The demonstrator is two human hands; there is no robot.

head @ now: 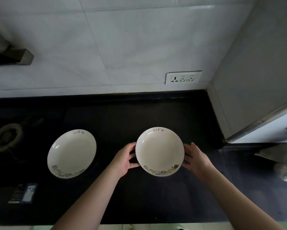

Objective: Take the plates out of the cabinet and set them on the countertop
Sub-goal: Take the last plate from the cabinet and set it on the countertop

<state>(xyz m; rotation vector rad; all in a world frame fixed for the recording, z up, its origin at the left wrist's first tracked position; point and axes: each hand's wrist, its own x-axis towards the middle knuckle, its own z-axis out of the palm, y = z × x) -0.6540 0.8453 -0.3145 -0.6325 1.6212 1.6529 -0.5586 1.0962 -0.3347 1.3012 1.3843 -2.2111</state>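
We hold the empty right plate (159, 151) by its rims, left hand (125, 159) and right hand (195, 157); bare countertop (139, 117) separates it from the empty left plate (71, 153).

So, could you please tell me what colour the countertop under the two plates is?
Black; the countertop shows best in the head view.

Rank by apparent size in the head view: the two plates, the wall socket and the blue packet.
1. Left plate and held plate: alike, no ranking.
2. Wall socket.
3. Blue packet, nearly the socket's size; unsure.
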